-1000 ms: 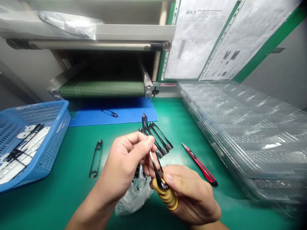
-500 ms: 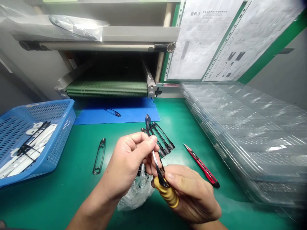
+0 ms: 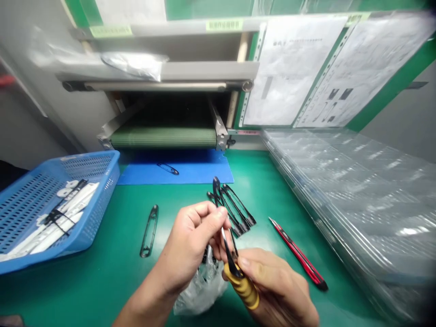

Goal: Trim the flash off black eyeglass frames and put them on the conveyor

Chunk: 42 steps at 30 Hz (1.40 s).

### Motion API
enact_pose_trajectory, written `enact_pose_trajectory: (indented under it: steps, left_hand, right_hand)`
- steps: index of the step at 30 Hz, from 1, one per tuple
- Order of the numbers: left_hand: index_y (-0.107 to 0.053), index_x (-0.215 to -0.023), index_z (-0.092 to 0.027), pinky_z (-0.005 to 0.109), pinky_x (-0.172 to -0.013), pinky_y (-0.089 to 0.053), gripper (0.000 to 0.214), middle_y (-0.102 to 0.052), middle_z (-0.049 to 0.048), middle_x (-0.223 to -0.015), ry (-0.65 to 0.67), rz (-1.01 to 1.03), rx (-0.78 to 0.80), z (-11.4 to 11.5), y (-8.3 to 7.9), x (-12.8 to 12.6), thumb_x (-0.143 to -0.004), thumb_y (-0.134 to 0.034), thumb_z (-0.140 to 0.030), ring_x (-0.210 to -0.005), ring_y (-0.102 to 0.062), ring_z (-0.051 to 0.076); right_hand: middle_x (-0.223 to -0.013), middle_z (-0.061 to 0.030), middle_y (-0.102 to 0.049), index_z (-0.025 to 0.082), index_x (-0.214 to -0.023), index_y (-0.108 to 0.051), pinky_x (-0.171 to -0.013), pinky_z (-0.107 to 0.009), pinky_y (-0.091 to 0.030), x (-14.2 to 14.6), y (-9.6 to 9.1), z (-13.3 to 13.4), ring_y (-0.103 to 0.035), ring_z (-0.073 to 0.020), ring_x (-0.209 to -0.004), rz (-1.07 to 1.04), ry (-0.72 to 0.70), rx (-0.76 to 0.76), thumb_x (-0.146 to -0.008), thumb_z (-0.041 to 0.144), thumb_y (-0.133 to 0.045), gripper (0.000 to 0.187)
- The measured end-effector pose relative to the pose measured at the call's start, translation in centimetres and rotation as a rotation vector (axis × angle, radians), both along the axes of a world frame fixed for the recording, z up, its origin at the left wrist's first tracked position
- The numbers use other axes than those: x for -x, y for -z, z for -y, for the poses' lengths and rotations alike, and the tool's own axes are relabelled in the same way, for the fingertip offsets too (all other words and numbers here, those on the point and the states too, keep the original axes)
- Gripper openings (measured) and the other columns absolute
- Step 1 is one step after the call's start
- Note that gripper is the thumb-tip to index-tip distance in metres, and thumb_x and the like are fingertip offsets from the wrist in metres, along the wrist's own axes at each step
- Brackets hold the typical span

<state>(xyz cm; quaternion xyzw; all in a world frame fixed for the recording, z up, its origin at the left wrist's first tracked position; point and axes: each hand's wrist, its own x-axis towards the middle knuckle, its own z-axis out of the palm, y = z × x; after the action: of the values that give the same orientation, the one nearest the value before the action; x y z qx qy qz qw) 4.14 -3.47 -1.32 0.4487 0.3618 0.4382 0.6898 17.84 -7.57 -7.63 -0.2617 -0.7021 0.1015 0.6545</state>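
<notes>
The left hand (image 3: 189, 247) pinches a black plastic frame (image 3: 216, 188) with fingers together. The right hand (image 3: 275, 286) clamps yellow-handled nippers (image 3: 243, 287), near a red utility knife (image 3: 298, 253) on the green counter (image 3: 102, 286).

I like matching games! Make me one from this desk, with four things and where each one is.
Things:
1. red knife
2. yellow handle
3. blue basket
4. small black loop

Places:
A. on the blue mat
B. in the right hand
C. on the green table, right of the hands
D. at the left, with white strips in it

Right pairs: 1-C, 2-B, 3-D, 4-A
</notes>
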Motion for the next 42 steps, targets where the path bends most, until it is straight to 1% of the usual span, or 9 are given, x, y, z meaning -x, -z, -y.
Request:
enact_pose_trajectory:
  steps: [2, 6, 9, 13, 17, 22, 28, 35, 42]
  left_hand:
    - [-0.056, -0.069, -0.016, 0.016, -0.044, -0.037, 0.030, -0.055, -0.0028, -0.048, -0.004, -0.047, -0.016, -0.4, 0.1, 0.5, -0.086, -0.059, -0.040, -0.041, -0.049, 0.007]
    - [-0.052, -0.064, -0.016, 0.018, -0.048, -0.035, 0.032, -0.054, -0.0030, -0.054, 0.083, -0.306, -0.200, -0.8, -0.1, 2.4, -0.087, -0.057, -0.039, -0.048, -0.045, 0.006]
    - [-0.055, -0.064, -0.016, 0.019, -0.052, -0.037, 0.034, -0.057, -0.0024, -0.058, 0.217, -0.617, -0.364, -1.4, -0.2, 3.4, -0.086, -0.057, -0.041, -0.054, -0.049, 0.009]
    - [-0.064, -0.075, -0.016, 0.024, -0.060, -0.047, 0.040, -0.062, -0.0005, -0.064, 0.026, -1.020, -0.516, -6.3, 1.2, 4.7, -0.094, -0.043, -0.045, -0.061, -0.057, 0.012]
    - [-0.059, -0.114, -0.016, 0.043, -0.089, -0.049, 0.028, -0.060, 0.0091, -0.118, -0.252, -1.308, -0.508, -14.1, 4.1, 7.3, -0.092, -0.053, -0.033, -0.103, -0.059, 0.022]
    - [-0.056, -0.121, -0.017, 0.049, -0.093, -0.048, 0.034, -0.056, 0.0102, -0.127, -0.271, -1.630, -0.450, -18.9, 7.3, 9.9, -0.090, -0.058, -0.032, -0.111, -0.057, 0.025]
    - [-0.058, -0.117, -0.016, 0.049, -0.093, -0.048, 0.032, -0.057, 0.0096, -0.124, -0.116, -1.731, -0.525, -18.1, 8.0, 10.9, -0.090, -0.058, -0.032, -0.111, -0.057, 0.025]
    - [-0.059, -0.112, -0.015, 0.041, -0.081, -0.053, 0.028, -0.062, 0.0078, -0.111, -0.102, -1.399, -0.315, -16.8, 5.6, 11.0, -0.090, -0.058, -0.033, -0.095, -0.062, 0.020]
    - [-0.043, -0.075, -0.019, 0.020, -0.047, -0.041, 0.030, -0.047, -0.0072, -0.057, -0.156, -0.682, -0.135, -4.8, 1.7, 6.7, -0.095, -0.036, -0.042, -0.042, -0.046, 0.005]
  right_hand:
    - [-0.082, -0.0075, -0.071, 0.024, -0.113, -0.066, -0.057, -0.027, -0.057, 0.2, 0.4, -0.4, -0.068, -0.0199, -0.067, -0.098, -0.104, 0.146, -0.076, 0.007, -0.073, 0.041]
    - [-0.082, -0.0040, -0.068, 0.027, -0.111, -0.059, -0.048, -0.021, -0.052, 0.9, 0.2, -1.4, -0.065, -0.0149, -0.058, -0.508, -0.587, 0.852, -0.073, 0.049, -0.079, 0.048]
    - [-0.063, 0.0000, -0.061, 0.019, -0.091, -0.054, -0.041, -0.013, -0.042, 1.1, -0.4, -1.9, -0.053, -0.0062, -0.041, -0.566, -0.712, 1.228, -0.079, 0.056, -0.070, 0.043]
    - [-0.057, 0.0037, -0.057, 0.018, -0.080, -0.047, -0.038, -0.011, -0.032, 0.8, -0.3, -2.7, -0.043, -0.0020, -0.037, -0.614, -0.572, 1.248, -0.078, 0.059, -0.070, 0.047]
    - [-0.059, 0.0036, -0.058, 0.017, -0.083, -0.050, -0.039, -0.012, -0.031, 0.5, 0.7, -3.9, -0.047, -0.0030, -0.039, -0.611, -0.433, 1.185, -0.076, 0.060, -0.071, 0.049]
    - [-0.060, 0.0021, -0.062, 0.016, -0.089, -0.049, -0.038, -0.013, -0.029, 0.5, 1.1, -4.4, -0.046, -0.0037, -0.036, -0.506, -0.450, 1.194, -0.079, 0.065, -0.064, 0.052]
    - [-0.058, 0.0024, -0.062, 0.018, -0.083, -0.043, -0.035, -0.014, -0.028, 1.0, 1.1, -4.4, -0.046, -0.0049, -0.034, -0.423, -0.417, 1.197, -0.078, 0.065, -0.063, 0.051]
    - [-0.054, 0.0045, -0.057, 0.019, -0.086, -0.046, -0.037, -0.016, -0.030, 1.0, 1.5, -3.4, -0.039, -0.0057, -0.036, -0.285, -0.311, 1.136, -0.082, 0.061, -0.060, 0.044]
    - [-0.056, -0.0002, -0.058, 0.017, -0.068, -0.050, -0.045, -0.020, -0.036, 1.9, -0.3, -2.3, -0.045, -0.0074, -0.041, -0.295, -0.275, 1.041, -0.086, 0.059, -0.058, 0.046]
